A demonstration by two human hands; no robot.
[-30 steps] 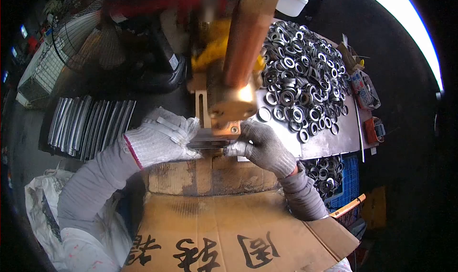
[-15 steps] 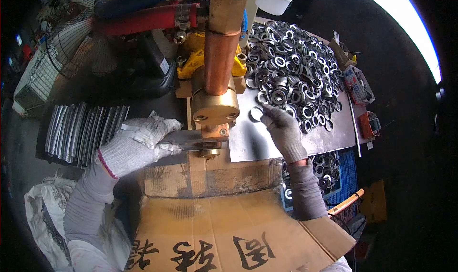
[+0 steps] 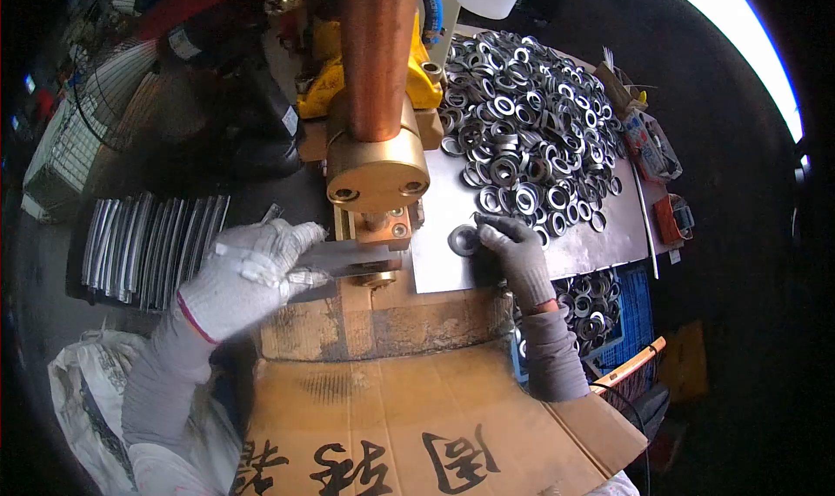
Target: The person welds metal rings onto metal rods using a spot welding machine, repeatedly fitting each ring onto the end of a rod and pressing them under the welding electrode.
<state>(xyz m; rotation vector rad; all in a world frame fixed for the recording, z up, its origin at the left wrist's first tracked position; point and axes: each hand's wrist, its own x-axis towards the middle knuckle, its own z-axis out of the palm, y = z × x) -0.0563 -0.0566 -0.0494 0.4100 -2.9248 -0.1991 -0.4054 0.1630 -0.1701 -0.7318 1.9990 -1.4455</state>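
Note:
My left hand (image 3: 248, 274), in a white knitted glove, pinches a flat metal strip (image 3: 352, 257). The strip's far end lies at the lower brass electrode (image 3: 378, 279), under the brass head (image 3: 378, 173) of a copper-and-brass welding machine. On the right, my right hand (image 3: 520, 257), also gloved with darkened fingertips, has its thumb and finger closed at the edge of a dark metal ring (image 3: 464, 240). That ring is just above the metal sheet (image 3: 444, 274); whether it touches the sheet I cannot tell.
A large heap of metal rings (image 3: 522, 131) covers the back of the sheet. More rings fill a blue crate (image 3: 635, 309) below. Curved metal strips (image 3: 152, 248) stand in a row at left, near a fan (image 3: 130, 105). Cardboard (image 3: 365, 400) with black writing lies in front.
My right hand and the ring have come a little nearer to me, and the ring is turned differently. The machine appears shifted left and up in view. My left hand still holds the strip.

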